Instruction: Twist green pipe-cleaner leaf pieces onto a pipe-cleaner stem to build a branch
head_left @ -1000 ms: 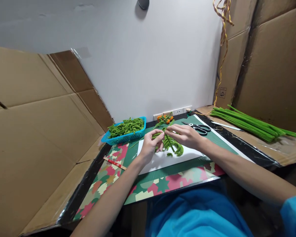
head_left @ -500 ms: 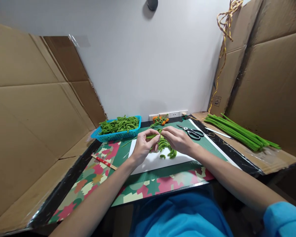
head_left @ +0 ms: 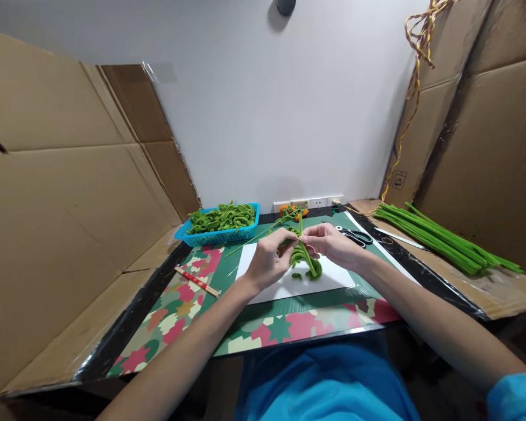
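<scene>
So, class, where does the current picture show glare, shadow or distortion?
Head view: glare at the black table edge, lower left; head view: soft shadow on the wall below the round black object; head view: cardboard seems stretched toward the sides, probably lens distortion.

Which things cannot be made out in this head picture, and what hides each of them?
All in the head view:
Stem: pinched part, covered by left hand and right hand.
Curled pieces: some covered by the hands.
Basket: floor buried under green loops.
Black thing: cut by top edge.
Print on cardboard: too small to read.
</scene>
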`<state>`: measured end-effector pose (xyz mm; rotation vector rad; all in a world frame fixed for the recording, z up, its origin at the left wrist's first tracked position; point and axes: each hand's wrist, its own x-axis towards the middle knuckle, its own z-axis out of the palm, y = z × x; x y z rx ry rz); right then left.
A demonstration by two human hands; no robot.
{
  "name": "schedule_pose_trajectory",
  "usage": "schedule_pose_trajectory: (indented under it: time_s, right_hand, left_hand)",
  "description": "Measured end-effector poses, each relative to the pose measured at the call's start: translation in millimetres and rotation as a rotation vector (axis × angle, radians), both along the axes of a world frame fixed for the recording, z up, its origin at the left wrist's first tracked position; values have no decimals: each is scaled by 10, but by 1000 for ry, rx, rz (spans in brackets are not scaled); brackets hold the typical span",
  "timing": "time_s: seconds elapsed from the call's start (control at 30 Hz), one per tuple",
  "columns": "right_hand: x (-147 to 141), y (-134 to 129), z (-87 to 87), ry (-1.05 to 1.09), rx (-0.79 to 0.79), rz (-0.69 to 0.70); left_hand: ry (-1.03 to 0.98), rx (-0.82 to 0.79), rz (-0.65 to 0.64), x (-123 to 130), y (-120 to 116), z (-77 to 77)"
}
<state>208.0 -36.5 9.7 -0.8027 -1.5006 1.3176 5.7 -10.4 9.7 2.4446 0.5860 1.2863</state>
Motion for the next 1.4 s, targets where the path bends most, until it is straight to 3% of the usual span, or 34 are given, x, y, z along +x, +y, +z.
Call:
schedule_pose_trajectory:
  time_s: [0.1,0.17,0.27,0.4,0.7,0.8,0.87,0.93,1.03,1.13,1.23,1.4]
  right_hand:
    - [-43,-4,-47,-167,252,-229]
    - [-76,-27,-62,-288,398,-352]
    - [-107,-64,-61,-346,485,-389]
    - [-111,-67,-71,-277,451,-325]
    - [-45,-27,-119,-77,343,-418]
    - [-62,23,-137,146,123,-329]
    - [-68,55,-152,286,-67,-213]
    - [-64,64,-158,332,-154,-139]
    - [-50,30,-136,275,-57,-153]
    - [-37,-2,-110,242,32,-204]
    - [-18,15,-113,327,11,-280]
    - [6,58,-142,433,-56,-307]
  left_hand:
    - [-78,-397,-39,47,24,-27]
    - [-118,-571,-90,58,26,-42]
    - [-162,-641,-133,48,17,-50]
    - [-197,-723,-169,38,11,-45]
    - [-296,-842,-132,51,117,-70]
    - [-276,-795,-155,49,83,-76]
    - [-230,-684,-137,40,45,-77]
    - [-211,-568,-97,26,23,-76]
    - [-277,-524,-51,3,46,-72]
    - [-329,-630,-61,-18,96,-75]
    - [-195,-714,-115,-24,103,-107]
    - [-27,-712,-137,22,28,-202]
